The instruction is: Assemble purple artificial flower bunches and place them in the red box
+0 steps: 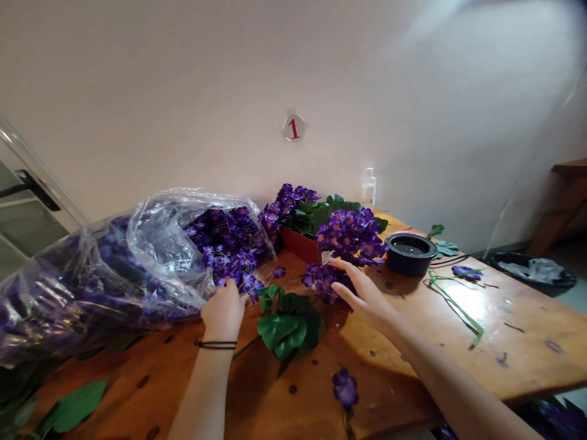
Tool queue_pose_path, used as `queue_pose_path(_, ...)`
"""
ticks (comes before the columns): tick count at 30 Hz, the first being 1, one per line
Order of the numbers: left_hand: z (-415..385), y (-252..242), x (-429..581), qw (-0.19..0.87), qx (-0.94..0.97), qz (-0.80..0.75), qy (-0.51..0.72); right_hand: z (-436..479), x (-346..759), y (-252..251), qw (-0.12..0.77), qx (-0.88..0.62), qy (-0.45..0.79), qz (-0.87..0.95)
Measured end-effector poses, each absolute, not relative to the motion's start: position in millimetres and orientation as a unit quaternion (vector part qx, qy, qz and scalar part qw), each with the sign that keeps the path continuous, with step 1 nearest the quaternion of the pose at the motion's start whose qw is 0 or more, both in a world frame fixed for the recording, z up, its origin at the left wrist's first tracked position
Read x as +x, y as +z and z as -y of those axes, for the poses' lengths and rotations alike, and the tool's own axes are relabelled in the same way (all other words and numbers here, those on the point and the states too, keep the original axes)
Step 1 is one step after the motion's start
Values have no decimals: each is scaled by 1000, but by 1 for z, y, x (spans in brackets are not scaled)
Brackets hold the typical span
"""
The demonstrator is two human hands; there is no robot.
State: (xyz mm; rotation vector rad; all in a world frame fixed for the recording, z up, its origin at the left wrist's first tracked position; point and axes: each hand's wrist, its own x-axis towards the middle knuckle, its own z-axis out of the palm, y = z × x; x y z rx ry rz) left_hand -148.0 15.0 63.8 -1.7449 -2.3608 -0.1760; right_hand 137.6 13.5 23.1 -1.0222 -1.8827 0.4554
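Fake purple flowers (326, 281) lay on the desk (413, 360), light and floppy, best grabbed by the stems; my right fingers (348, 272) rested open on them, left hand (224, 311) at the plastic bag (156, 244), grip impossible to tell.

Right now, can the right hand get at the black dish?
Probably yes. The right hand is close to the black dish, and only bare wood of the table lies between them; the purple flowers by its fingertips sit to the side.
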Motion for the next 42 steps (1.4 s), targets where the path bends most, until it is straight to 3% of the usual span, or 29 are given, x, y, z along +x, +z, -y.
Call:
queue_pose_path(8,-32,55,-167,99,-606,781,-117,-11,137,27,571,-402,187,691)
queue_pose_path(18,-29,68,-159,34,-571,574,-586,-4,135,24,638,-388,135,651)
queue_pose_path(24,-27,76,-150,-245,-459,448,-727,-4,132,25,628,-369,142,671)
queue_pose_path(29,-13,77,-121,-372,-493,364,-697,0,125,29,503,-345,314,727)
queue_pose_path(34,15,73,-88,-251,-697,330,-585,5,113,20,389,-254,515,721)
queue_pose_path(38,28,67,-71,-95,-863,258,-423,6,108,13,463,-229,591,620)
queue_pose_path(42,29,58,-63,-40,-885,246,-393,7,106,21,560,-274,643,445)
